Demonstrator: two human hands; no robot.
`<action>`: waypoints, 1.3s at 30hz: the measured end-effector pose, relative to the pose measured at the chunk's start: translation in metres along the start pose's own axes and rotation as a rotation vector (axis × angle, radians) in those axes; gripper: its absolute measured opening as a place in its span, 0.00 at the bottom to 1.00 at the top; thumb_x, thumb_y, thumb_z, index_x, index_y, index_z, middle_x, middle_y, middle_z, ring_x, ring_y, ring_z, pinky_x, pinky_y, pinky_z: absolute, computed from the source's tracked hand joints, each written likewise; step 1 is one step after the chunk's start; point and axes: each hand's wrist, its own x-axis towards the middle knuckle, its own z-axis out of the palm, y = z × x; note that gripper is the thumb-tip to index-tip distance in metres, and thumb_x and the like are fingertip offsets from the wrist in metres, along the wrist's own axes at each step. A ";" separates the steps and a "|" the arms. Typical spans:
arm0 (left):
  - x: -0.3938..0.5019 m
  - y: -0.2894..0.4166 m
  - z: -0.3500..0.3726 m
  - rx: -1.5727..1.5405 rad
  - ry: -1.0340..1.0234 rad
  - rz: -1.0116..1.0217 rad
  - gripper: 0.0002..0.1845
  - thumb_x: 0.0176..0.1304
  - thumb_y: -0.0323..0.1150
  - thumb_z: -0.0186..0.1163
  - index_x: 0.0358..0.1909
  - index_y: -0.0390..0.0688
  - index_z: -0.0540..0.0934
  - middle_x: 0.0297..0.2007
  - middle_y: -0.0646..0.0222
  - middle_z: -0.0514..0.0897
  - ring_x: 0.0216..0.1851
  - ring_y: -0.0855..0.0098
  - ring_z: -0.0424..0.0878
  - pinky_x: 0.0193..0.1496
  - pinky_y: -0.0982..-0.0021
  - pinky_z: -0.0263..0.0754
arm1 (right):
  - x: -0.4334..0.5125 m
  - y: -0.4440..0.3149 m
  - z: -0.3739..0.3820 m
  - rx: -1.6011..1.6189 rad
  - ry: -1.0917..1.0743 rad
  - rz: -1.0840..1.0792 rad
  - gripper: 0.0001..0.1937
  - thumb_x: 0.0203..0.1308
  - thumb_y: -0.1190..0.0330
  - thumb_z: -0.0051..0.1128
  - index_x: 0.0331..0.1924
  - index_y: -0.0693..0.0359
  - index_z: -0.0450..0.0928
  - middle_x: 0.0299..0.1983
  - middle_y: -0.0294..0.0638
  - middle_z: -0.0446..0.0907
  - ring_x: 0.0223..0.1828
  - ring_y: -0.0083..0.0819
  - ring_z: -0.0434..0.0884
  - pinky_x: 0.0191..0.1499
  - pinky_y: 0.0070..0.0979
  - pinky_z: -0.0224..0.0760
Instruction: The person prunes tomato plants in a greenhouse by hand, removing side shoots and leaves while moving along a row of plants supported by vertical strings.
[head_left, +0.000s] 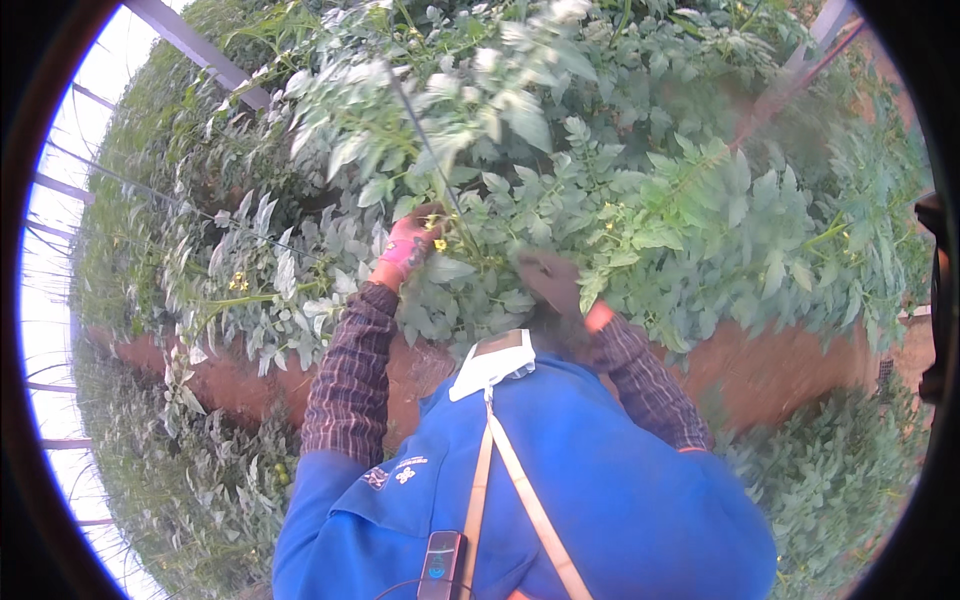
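Note:
My left hand (411, 238), in a pink patterned glove with dark fingertips, is closed around the upright stem of a tomato plant (444, 176). Yellow blossoms (440, 244) show right beside those fingers. A dark support string (424, 135) slants down past the stem, and the plant's leafy top is blurred. To the right, my right hand (551, 281) wears a dark glove and is among the lower leaves. It is blurred, and leaves partly cover it, so what its fingers touch is hidden. Checked sleeve covers reach both wrists.
Dense tomato foliage (637, 180) fills the far side. Behind it stand a metal post (202, 56) at left and another (817, 37) at right. A bare soil path (757, 367) runs across, with another plant row (217, 480) nearer. A white badge (491, 364) hangs from my neck on a lanyard.

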 end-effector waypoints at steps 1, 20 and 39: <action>0.003 0.001 -0.001 -0.020 -0.045 0.093 0.32 0.63 0.40 0.71 0.69 0.41 0.78 0.58 0.58 0.87 0.55 0.68 0.86 0.60 0.69 0.78 | 0.017 -0.018 0.009 0.024 0.068 -0.030 0.22 0.70 0.60 0.60 0.63 0.62 0.79 0.58 0.49 0.85 0.56 0.42 0.85 0.56 0.31 0.77; 0.035 0.010 -0.029 -0.234 -0.213 0.081 0.48 0.62 0.56 0.72 0.73 0.30 0.69 0.62 0.51 0.82 0.62 0.64 0.81 0.66 0.69 0.72 | 0.055 -0.123 0.060 -0.236 0.276 -0.112 0.12 0.72 0.63 0.58 0.46 0.61 0.88 0.39 0.43 0.89 0.39 0.32 0.89 0.45 0.28 0.80; 0.005 -0.007 0.062 -0.108 -0.843 0.664 0.27 0.70 0.24 0.51 0.70 0.45 0.77 0.57 0.61 0.87 0.61 0.70 0.80 0.67 0.68 0.70 | 0.077 -0.215 0.060 -0.957 -0.228 -0.229 0.17 0.71 0.55 0.51 0.45 0.57 0.87 0.44 0.45 0.87 0.47 0.48 0.86 0.53 0.42 0.77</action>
